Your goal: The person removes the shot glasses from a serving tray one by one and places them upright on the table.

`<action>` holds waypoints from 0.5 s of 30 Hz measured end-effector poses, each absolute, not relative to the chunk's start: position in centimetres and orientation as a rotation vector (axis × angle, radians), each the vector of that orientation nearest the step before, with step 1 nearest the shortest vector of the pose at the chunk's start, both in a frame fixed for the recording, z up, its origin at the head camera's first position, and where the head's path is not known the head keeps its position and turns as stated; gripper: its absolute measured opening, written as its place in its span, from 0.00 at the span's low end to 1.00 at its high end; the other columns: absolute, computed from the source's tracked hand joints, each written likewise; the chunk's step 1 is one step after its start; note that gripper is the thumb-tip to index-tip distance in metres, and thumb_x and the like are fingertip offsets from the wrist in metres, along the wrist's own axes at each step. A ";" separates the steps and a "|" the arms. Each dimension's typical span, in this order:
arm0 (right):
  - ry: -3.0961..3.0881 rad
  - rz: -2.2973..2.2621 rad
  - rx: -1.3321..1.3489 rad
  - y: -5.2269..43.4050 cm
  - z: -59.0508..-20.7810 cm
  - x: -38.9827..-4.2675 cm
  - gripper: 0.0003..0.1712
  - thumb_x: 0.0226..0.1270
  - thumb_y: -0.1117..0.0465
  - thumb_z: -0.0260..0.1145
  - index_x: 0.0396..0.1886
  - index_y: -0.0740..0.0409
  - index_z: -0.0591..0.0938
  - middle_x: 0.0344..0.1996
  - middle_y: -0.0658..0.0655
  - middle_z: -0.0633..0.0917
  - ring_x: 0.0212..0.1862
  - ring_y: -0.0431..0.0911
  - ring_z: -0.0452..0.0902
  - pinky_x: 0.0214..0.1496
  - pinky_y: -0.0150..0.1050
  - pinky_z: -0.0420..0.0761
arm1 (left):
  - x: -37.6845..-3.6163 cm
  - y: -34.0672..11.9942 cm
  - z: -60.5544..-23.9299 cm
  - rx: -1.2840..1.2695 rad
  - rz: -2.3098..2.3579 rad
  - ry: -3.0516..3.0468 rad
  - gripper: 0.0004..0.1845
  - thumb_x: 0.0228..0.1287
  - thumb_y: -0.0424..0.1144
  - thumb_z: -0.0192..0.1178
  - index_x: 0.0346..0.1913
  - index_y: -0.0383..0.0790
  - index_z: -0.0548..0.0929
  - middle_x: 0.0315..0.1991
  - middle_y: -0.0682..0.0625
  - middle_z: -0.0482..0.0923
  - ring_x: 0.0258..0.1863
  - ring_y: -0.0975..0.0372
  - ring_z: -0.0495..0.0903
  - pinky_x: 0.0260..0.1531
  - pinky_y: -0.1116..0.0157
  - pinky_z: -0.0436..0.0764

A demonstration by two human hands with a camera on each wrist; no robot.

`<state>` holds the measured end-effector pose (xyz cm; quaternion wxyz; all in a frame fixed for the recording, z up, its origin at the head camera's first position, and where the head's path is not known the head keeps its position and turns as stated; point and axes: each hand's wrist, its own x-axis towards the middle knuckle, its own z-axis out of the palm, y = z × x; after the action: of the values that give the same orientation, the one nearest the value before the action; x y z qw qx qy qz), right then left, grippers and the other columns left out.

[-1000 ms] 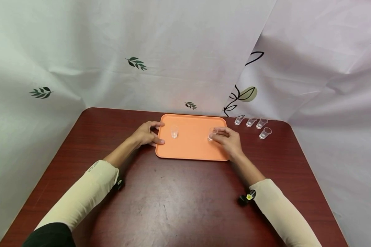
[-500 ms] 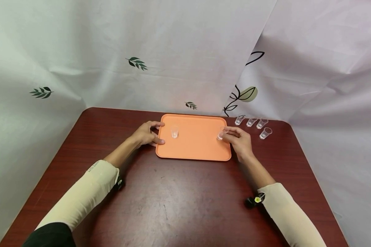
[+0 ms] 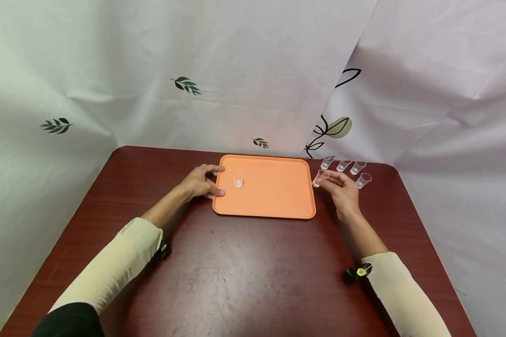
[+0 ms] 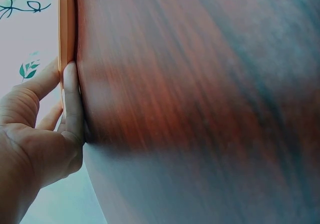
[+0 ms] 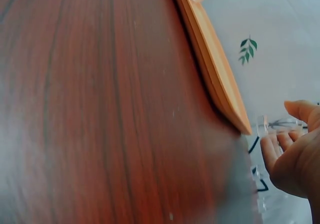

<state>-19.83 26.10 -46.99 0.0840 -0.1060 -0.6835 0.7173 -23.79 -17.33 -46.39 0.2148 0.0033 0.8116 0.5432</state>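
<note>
An orange tray (image 3: 274, 201) lies flat on the table. At its left end my left hand (image 3: 200, 182) grips the rim, with the thumb over the edge. The left wrist view has the same hand (image 4: 45, 129) on the tray's edge (image 4: 66, 24). One small clear plastic cup (image 3: 238, 180) stands upright on the tray's left part. My right hand (image 3: 341, 189) pinches another clear cup (image 3: 317, 181) just past the tray's right edge. In the right wrist view, that cup (image 5: 262, 126) shows between thumb and fingers, beyond the tray corner (image 5: 240, 121).
Several clear cups stand at the table's back right: a leftmost cup (image 3: 326, 162), others in a row, and a nearer cup (image 3: 364, 180) close behind my right hand. A white patterned curtain (image 3: 236, 93) borders the dark red wooden table (image 3: 236, 271).
My right hand has carried its cup rightward from over the tray to beyond its right edge. My left hand and the cup on the tray have stayed put.
</note>
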 end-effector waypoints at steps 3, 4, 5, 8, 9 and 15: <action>-1.984 2.132 -0.351 26.9 -47.1 -20.0 0.26 0.67 0.72 0.83 0.63 0.73 0.88 0.36 0.39 0.94 0.46 0.33 0.90 0.51 0.23 0.90 | -23.8 -17.3 -46.4 0.008 1.501 2.257 0.49 0.60 0.21 0.83 0.84 0.42 0.74 0.70 0.38 0.66 0.38 0.64 0.89 0.32 0.64 0.95; -1.962 2.132 -0.362 27.1 -47.2 -20.0 0.26 0.67 0.73 0.83 0.63 0.73 0.88 0.36 0.40 0.94 0.46 0.33 0.90 0.50 0.22 0.90 | -23.9 -17.3 -46.4 0.009 1.501 2.259 0.49 0.60 0.22 0.83 0.84 0.42 0.74 0.70 0.37 0.66 0.38 0.64 0.89 0.32 0.64 0.95; -1.947 2.124 -0.373 27.4 -47.2 -20.1 0.26 0.66 0.74 0.83 0.63 0.73 0.88 0.36 0.40 0.95 0.45 0.33 0.90 0.50 0.22 0.90 | -23.9 -17.3 -46.4 0.009 1.499 2.259 0.49 0.60 0.22 0.83 0.84 0.42 0.74 0.70 0.37 0.66 0.38 0.64 0.89 0.32 0.64 0.95; -1.909 2.106 -0.419 28.2 -47.3 -20.2 0.27 0.66 0.75 0.82 0.64 0.73 0.88 0.35 0.40 0.94 0.44 0.33 0.89 0.48 0.22 0.90 | -23.8 -17.3 -46.4 0.018 1.496 2.264 0.49 0.61 0.22 0.83 0.85 0.41 0.74 0.70 0.37 0.66 0.38 0.64 0.89 0.32 0.64 0.95; -1.905 2.097 -0.433 28.4 -47.4 -20.3 0.27 0.66 0.75 0.82 0.65 0.73 0.88 0.35 0.40 0.94 0.44 0.33 0.89 0.48 0.21 0.90 | -23.8 -17.3 -46.4 0.020 1.496 2.264 0.50 0.61 0.23 0.83 0.85 0.41 0.73 0.70 0.37 0.65 0.37 0.64 0.89 0.32 0.64 0.95; -1.897 2.050 -0.549 29.4 -47.7 -20.5 0.28 0.68 0.75 0.80 0.67 0.73 0.86 0.33 0.38 0.92 0.42 0.30 0.88 0.47 0.20 0.90 | -23.7 -17.4 -46.5 0.025 1.506 2.252 0.50 0.61 0.23 0.82 0.85 0.41 0.73 0.71 0.37 0.65 0.36 0.63 0.90 0.32 0.64 0.95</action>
<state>-20.48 29.36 -47.70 0.1470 -0.1907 -0.6593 0.7123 -23.71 -17.37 -46.47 0.2144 0.0089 0.8120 0.5428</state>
